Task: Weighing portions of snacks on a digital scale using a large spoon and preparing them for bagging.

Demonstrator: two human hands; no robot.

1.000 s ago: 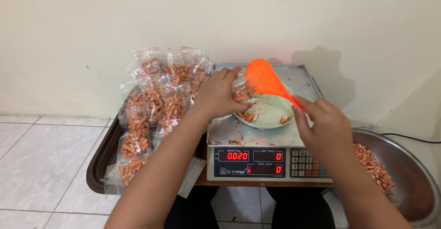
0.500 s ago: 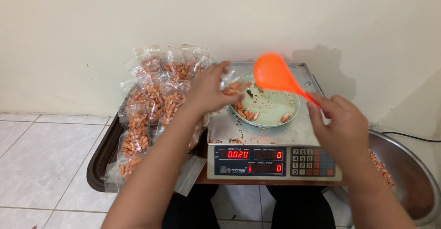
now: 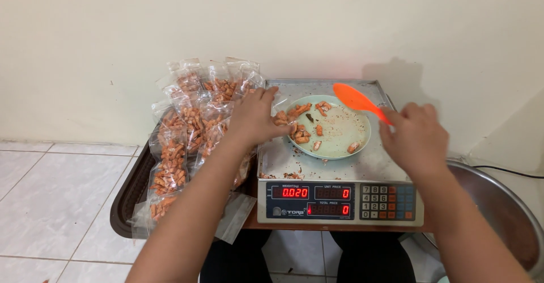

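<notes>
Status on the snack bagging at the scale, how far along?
Done: a stack of filled clear bags on the dark tray. In hand: left hand at the edge of the pale plate on the scale, right hand holding the orange scoop over it. Left: a few snack pieces on the plate.

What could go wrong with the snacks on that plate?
The left hand presses snack pieces at the rim of the pale plate, so some could tip off onto the scale pan, where crumbs already lie. The orange spoon in the right hand hangs over the plate and might flick pieces out.
</notes>
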